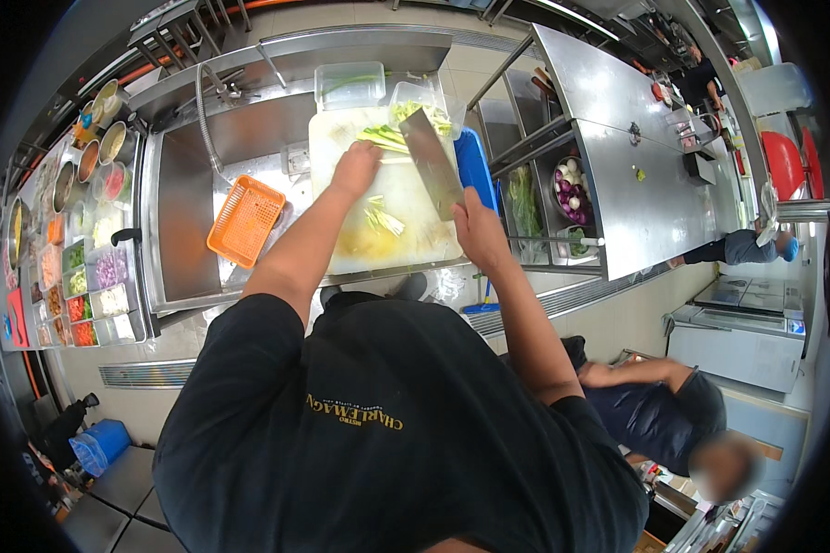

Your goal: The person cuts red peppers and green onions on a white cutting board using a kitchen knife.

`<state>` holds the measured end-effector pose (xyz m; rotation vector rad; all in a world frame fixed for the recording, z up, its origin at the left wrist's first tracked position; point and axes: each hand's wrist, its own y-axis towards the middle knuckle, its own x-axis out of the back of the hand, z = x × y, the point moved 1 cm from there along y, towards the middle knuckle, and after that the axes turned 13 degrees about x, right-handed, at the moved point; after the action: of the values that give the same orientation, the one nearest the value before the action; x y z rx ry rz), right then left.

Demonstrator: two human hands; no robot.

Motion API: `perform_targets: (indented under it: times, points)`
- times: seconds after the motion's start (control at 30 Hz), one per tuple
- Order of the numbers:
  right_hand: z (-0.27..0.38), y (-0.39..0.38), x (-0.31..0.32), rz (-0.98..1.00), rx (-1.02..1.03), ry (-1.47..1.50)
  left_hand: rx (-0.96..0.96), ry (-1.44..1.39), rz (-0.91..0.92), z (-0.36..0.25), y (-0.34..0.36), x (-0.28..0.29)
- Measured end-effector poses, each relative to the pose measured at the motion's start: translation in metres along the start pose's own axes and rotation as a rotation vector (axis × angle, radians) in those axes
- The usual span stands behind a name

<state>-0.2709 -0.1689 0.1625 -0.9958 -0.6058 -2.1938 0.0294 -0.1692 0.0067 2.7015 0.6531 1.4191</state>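
My left hand [358, 168] is closed over a bunch of pale green vegetable stalks [383, 138] and holds them down at the far part of a white cutting board [341, 238]. My right hand [479, 226] grips a cleaver [430, 158] by its handle; the broad blade slants up and left beside the stalks. Cut stalk pieces [381, 217] lie on the board nearer to me. At the board's far right corner stands a clear plastic container [448, 118] with chopped pale green pieces in it. Behind the board is another clear container [349, 85] with some green stalks.
Left of the board, an orange basket [247, 221] sits in a steel sink [181, 207]. A blue bin [473, 164] adjoins the board's right side. Trays of chopped ingredients [81, 276] line the far left. A steel table [650, 189] stands right; a co-worker [659, 405] is at lower right.
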Motion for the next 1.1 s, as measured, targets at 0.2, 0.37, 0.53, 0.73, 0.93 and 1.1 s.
perform_targets:
  times: [0.2,0.37,0.53,0.73,0.93,1.1]
  points:
    - [0.005,-0.053,-0.04,0.277,-0.033,0.093,-0.084,0.147,0.038,0.067,-0.037,0.061]
    - [-0.013,-0.071,-0.073,0.316,-0.027,0.288,0.044,0.025,-0.013,0.085,-0.095,0.091]
    - [-0.045,-0.07,-0.059,0.185,-0.195,0.243,0.004,-0.003,-0.003,0.046,-0.122,0.072]
    - [-0.019,-0.035,-0.059,0.333,-0.015,-0.054,-0.241,-0.029,0.222,-0.005,-0.115,0.041]
    - [0.023,-0.016,-0.057,0.426,0.054,-0.248,-0.261,0.035,0.184,0.001,-0.111,0.037]
    - [0.028,0.002,-0.075,0.435,0.108,-0.287,-0.296,0.03,0.148,0.007,-0.119,0.032]
